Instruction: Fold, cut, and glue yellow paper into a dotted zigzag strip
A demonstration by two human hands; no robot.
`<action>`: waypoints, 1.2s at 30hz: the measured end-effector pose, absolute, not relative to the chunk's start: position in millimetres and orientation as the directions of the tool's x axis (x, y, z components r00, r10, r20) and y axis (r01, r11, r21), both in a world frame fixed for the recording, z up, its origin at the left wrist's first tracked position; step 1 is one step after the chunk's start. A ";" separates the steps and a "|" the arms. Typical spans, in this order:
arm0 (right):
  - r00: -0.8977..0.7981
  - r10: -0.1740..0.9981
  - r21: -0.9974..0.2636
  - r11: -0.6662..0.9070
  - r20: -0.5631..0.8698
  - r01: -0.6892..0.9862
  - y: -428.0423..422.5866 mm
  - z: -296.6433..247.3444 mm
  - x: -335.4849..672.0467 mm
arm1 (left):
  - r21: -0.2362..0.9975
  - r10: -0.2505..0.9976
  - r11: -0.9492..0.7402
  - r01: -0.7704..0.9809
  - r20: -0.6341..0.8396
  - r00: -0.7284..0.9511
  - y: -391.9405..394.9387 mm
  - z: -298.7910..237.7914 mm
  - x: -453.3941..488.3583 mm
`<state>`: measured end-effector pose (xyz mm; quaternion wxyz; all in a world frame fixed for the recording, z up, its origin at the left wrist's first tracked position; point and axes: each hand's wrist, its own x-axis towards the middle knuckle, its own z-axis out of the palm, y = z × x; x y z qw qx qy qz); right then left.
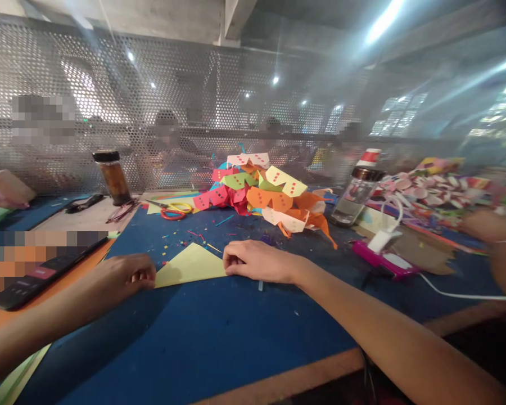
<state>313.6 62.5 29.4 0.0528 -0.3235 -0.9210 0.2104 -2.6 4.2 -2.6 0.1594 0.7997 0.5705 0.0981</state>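
Paper (189,265), a yellow folded triangle flat on the blue mat (219,337) between your grips, looks light, limp and quick to crease, so your left hand (126,275) and right hand (257,261), each curled tight on an end corner, suit it best there.

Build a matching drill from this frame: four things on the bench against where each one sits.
Things
1. yellow paper triangle
2. scissors
3. dark-lidded jar
4. clear bottle

Places
A. just right of the paper pile
B. between the left hand and the right hand, touched by both
C. back left, in front of the mesh screen
D. just left of the paper pile

Pairs: 1-B, 2-D, 3-C, 4-A
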 end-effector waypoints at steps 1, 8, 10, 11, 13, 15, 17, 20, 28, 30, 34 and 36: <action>-0.787 0.616 -0.424 0.702 -0.042 0.572 62.3 29.9 313.7 | 0.370 0.944 -0.296 0.881 -0.028 0.329 4.1 -2.5 -2.6; -0.794 0.607 -0.428 0.706 -0.048 0.565 63.1 30.0 315.7 | 0.370 0.945 -0.279 0.886 -0.057 0.321 5.1 -1.6 -3.3; -0.795 0.606 -0.422 0.711 -0.040 0.563 63.3 29.3 316.3 | 0.373 0.945 -0.278 0.885 -0.058 0.321 5.4 -2.3 -3.6; -0.797 0.604 -0.419 0.715 -0.035 0.560 63.2 29.0 316.3 | 0.372 0.946 -0.277 0.886 -0.055 0.319 5.4 -2.6 -3.7; -0.802 0.597 -0.414 0.725 -0.022 0.551 62.7 28.7 316.0 | 0.366 0.950 -0.275 0.889 -0.039 0.309 5.1 -2.7 -3.7; -0.809 0.588 -0.409 0.736 -0.009 0.539 62.0 28.8 315.2 | 0.355 0.953 -0.277 0.893 -0.020 0.303 4.3 -1.6 -3.5; -0.816 0.578 -0.406 0.746 0.003 0.527 61.1 29.1 314.4 | 0.354 0.952 -0.282 0.892 -0.009 0.305 2.9 0.8 -2.9; -0.826 0.563 -0.401 0.760 0.014 0.512 60.1 29.7 313.6 | 0.367 0.951 -0.286 0.885 -0.008 0.310 0.6 5.1 -1.2; -0.828 0.561 -0.376 0.770 0.011 0.516 57.7 33.4 314.2 | 0.393 0.949 -0.294 0.871 0.013 0.314 1.4 1.4 -4.4; -0.827 0.562 -0.373 0.769 0.008 0.520 56.7 34.6 314.6 | 0.395 0.947 -0.299 0.869 0.011 0.321 2.0 -0.1 -5.8; -0.822 0.570 -0.381 0.759 -0.003 0.528 56.4 35.1 315.0 | 0.389 0.943 -0.303 0.870 -0.008 0.332 1.5 2.0 -4.9; -0.818 0.575 -0.390 0.751 -0.010 0.533 57.3 34.7 314.9 | 0.383 0.942 -0.306 0.871 -0.013 0.337 1.4 3.5 -4.4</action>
